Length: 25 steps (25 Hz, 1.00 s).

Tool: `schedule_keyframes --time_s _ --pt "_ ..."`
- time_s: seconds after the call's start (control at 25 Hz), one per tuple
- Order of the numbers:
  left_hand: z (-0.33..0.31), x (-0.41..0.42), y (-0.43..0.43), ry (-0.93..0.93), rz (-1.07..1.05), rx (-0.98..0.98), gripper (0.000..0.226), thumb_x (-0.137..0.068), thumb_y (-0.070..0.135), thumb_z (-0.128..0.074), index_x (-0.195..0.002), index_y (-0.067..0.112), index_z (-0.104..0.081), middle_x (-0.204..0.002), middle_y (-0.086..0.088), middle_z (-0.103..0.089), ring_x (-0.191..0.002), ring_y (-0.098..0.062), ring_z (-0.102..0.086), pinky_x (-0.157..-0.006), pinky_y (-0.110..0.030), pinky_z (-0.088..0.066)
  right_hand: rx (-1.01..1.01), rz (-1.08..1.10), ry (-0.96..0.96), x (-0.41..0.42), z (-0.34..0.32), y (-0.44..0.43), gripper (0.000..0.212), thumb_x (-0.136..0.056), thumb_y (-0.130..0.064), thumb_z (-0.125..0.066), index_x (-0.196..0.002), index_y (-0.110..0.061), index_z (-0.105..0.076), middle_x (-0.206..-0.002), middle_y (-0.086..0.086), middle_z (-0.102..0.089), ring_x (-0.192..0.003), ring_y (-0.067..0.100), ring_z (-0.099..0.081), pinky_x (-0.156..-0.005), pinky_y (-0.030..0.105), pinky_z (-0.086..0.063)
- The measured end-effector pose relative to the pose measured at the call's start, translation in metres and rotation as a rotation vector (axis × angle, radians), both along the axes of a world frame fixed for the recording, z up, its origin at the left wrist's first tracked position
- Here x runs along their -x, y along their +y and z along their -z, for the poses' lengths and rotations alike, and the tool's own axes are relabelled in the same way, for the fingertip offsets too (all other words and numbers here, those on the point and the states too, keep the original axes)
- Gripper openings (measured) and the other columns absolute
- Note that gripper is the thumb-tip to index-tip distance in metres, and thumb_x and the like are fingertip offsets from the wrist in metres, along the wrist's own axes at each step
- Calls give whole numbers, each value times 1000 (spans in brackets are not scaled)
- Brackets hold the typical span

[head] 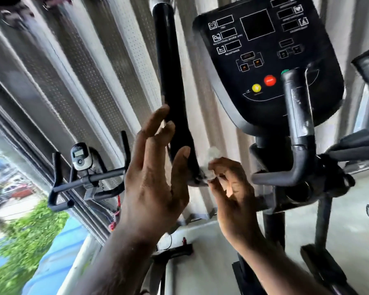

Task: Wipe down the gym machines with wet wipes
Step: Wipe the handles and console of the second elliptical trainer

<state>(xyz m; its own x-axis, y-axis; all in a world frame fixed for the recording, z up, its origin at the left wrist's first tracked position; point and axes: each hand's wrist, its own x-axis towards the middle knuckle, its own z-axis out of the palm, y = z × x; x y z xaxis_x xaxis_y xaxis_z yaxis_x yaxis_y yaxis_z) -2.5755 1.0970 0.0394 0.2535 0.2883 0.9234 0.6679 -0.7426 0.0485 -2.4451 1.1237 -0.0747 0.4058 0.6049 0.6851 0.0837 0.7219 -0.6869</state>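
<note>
While pinching crumpled white wet wipe (211, 156) in right hand (232, 189) at base of tall black padded handlebar (170, 71), flanking bar's left with open, straight-fingered left hand (156, 177), long axis running up-away from wipe.

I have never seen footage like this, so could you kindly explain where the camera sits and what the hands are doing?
The camera is worn on the person's head, looking at their own two hands. Ahead stands an elliptical trainer: a black console and a tall black handle. The left hand is open beside that handle, holding nothing. The right hand pinches a crumpled wet wipe at the handle's lower end. An exercise bike stands at the left.
</note>
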Motion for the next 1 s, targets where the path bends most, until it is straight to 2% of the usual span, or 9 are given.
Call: schedule_keyframes --time_s 0.12,0.28,0.4,0.48,0.6,0.68,0.84,0.92,1.0 --pt "9 -5 -1 9 -107 -69 30 -103 3 -56 -126 -15 -62 -146 -25 -55 -137 -34 -57 -115 -33 -46 -31 55 -258 -21 23 23 31 -102 -6 -55 -118 -31 -64 -112 -22 -69 -103 12 -72 -88 23 -52" --pt "13 -10 -1 4 -188 -90 31 -101 -1 -52 -126 -16 -63 -144 -26 -56 -137 -33 -57 -114 -41 -48 375 91 -455 -53 40 69 18 -101 -9 -59 -104 -24 -68 -86 -1 -74 -81 35 -73 -64 26 -39" --pt "13 -14 -3 -18 -229 -113 30 -100 -5 -53 -126 -15 -64 -142 -25 -57 -136 -31 -59 -113 -38 -48 178 -296 -299 -46 -6 38 26 -100 -19 -58 -98 -43 -68 -90 -15 -72 -92 13 -72 -80 30 -49" --pt "11 -14 -5 -9 -249 -121 30 -99 -7 -54 -126 -14 -64 -142 -25 -58 -136 -29 -59 -114 -34 -47 -46 -442 -272 -40 -22 15 28 -102 -16 -54 -108 -39 -68 -92 -1 -74 -91 20 -71 -83 34 -52" --pt "9 -16 -10 0 -281 -107 29 -99 -9 -56 -126 -12 -65 -142 -24 -59 -135 -26 -60 -113 -28 -46 87 -203 -397 -43 1 38 27 -101 -16 -52 -118 -29 -69 -93 -8 -73 -87 20 -73 -74 20 -49" --pt "9 -16 -13 -1 -283 -113 28 -99 -8 -56 -125 -13 -66 -142 -24 -59 -135 -25 -60 -113 -29 -46 222 -173 -298 -45 0 44 27 -95 -13 -56 -113 -21 -74 -92 -15 -73 -91 18 -75 -73 12 -46" --pt "10 -16 -11 2 -282 -117 29 -98 -10 -56 -125 -16 -65 -141 -26 -59 -136 -29 -60 -112 -36 -48 -14 -326 -218 -26 -42 -5 25 -102 -19 -60 -121 -27 -73 -87 -16 -77 -78 3 -73 -67 18 -54" --pt "11 -18 -11 -2 -275 -121 29 -98 -10 -55 -126 -16 -64 -141 -27 -59 -137 -29 -59 -112 -37 -49 -90 -236 -268 -30 -27 -2 24 -103 -9 -62 -122 -13 -75 -90 -25 -72 -80 -9 -70 -71 7 -49" --pt "12 -19 -11 3 -283 -127 29 -99 -8 -55 -125 -15 -65 -141 -26 -59 -136 -28 -59 -111 -38 -50 3 -61 -385 -46 8 36 24 -101 -8 -61 -121 -8 -74 -99 -18 -74 -87 -3 -72 -83 6 -47"
